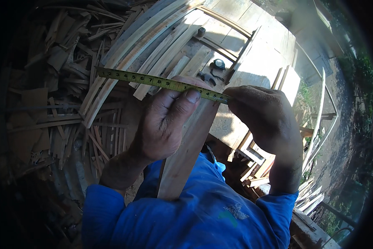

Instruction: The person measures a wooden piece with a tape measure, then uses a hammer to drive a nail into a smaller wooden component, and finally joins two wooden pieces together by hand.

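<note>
A yellow tape measure blade (147, 80) stretches across in front of me, its free end out to the left past my left hand. My left hand (165, 116) pinches the blade with the thumb on top. At the blade's right end, my right hand (263, 114) is closed round it; whether the tape's case is inside the fist is hidden. Below the blade, a wooden board (190, 149) runs from my waist up toward the worktable, passing between my two hands.
Long planks (153, 37) lie side by side at the upper left. On the sunlit worktable (252, 54) are a wooden frame (225, 20) and a small dark round object (218, 64). Scrap wood (66, 62) is heaped on the left; more offcuts (257, 170) lie to the right.
</note>
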The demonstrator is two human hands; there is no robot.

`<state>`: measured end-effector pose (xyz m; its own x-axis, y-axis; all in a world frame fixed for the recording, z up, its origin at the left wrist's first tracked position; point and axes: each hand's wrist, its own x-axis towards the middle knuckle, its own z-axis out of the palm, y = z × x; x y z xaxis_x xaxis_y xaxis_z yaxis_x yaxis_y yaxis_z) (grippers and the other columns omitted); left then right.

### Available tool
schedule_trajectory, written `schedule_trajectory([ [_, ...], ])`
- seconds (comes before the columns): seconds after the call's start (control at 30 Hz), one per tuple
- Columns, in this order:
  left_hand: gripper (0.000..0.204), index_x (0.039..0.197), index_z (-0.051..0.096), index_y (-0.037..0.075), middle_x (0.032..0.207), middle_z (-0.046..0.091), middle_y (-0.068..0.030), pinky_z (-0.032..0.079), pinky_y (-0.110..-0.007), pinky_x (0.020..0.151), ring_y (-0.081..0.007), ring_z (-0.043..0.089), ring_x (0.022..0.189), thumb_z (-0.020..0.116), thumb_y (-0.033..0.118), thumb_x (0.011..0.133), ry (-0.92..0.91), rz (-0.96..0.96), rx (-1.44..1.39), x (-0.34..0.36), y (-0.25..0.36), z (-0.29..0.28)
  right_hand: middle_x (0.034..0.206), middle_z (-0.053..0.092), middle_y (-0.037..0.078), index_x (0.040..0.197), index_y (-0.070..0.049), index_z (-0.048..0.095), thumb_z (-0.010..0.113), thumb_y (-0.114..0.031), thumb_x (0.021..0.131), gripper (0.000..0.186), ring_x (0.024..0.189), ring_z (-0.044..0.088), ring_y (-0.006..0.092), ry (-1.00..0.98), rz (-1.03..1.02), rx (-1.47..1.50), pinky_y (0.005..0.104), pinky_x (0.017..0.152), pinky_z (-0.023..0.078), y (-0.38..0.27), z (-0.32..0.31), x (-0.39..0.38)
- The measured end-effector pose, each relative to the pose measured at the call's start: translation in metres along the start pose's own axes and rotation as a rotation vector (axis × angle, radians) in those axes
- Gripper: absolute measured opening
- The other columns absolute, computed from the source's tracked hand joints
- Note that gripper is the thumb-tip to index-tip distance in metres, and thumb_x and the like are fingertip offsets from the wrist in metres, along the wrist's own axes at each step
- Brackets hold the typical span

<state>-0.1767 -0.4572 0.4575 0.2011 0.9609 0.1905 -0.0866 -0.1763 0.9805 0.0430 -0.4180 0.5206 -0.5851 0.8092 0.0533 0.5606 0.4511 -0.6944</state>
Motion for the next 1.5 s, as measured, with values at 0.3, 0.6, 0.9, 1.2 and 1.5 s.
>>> schedule_trajectory([
  [0.3, 0.029, 0.121, 0.054, -0.006, 0.12, 0.057, -0.0201, 0.061, -0.04, 0.086, -0.0293, 0.068, 0.1, 0.037, 0.014, 0.107, -0.029, -0.036, 0.018, 0.003, 0.001, 0.0, 0.097, 0.07, 0.02, 0.108, 0.006, 0.067, 0.065, -0.002, 0.089, 0.02, 0.086, 0.072, 0.0308, 0.039, -0.05, 0.02, 0.0364, 0.074, 0.056, 0.006, 0.001, -0.002],
  [0.6, 0.03, 0.12, 0.055, -0.005, 0.119, 0.058, -0.0196, 0.063, -0.035, 0.079, -0.0292, 0.069, 0.099, 0.038, 0.015, 0.107, -0.007, -0.085, 0.0, 0.004, 0.005, 0.005, 0.095, 0.07, 0.02, 0.109, 0.003, 0.067, 0.065, -0.003, 0.089, 0.02, 0.082, 0.071, 0.0319, 0.051, -0.02, -0.01, 0.0371, 0.07, 0.056, 0.006, 0.001, -0.006],
  [0.9, 0.031, 0.121, 0.055, -0.004, 0.118, 0.059, -0.0186, 0.062, -0.034, 0.078, -0.0289, 0.07, 0.097, 0.037, 0.017, 0.108, -0.015, -0.074, 0.031, 0.002, 0.004, 0.003, 0.092, 0.07, 0.018, 0.108, 0.002, 0.068, 0.064, -0.004, 0.09, 0.02, 0.08, 0.071, 0.0318, 0.09, -0.057, -0.001, 0.0375, 0.068, 0.056, 0.009, 0.006, -0.007],
  [1.2, 0.031, 0.122, 0.055, -0.004, 0.118, 0.059, -0.0179, 0.062, -0.034, 0.079, -0.028, 0.07, 0.097, 0.036, 0.017, 0.108, 0.011, -0.125, -0.016, -0.003, 0.002, 0.0, 0.094, 0.071, 0.019, 0.108, 0.002, 0.068, 0.064, -0.004, 0.09, 0.02, 0.082, 0.072, 0.0328, 0.06, -0.015, 0.016, 0.0379, 0.07, 0.056, 0.0, 0.007, -0.006],
  [1.5, 0.032, 0.12, 0.055, -0.005, 0.105, 0.066, -0.0217, 0.063, -0.037, 0.073, -0.0296, 0.072, 0.087, 0.041, 0.021, 0.107, 0.224, -0.304, -0.17, -0.003, -0.009, -0.016, 0.096, 0.068, 0.009, 0.131, -0.007, 0.064, 0.055, -0.037, 0.101, 0.043, 0.094, 0.067, 0.0204, 0.298, 0.103, 0.12, 0.0368, 0.082, 0.053, 0.027, -0.005, 0.014],
])
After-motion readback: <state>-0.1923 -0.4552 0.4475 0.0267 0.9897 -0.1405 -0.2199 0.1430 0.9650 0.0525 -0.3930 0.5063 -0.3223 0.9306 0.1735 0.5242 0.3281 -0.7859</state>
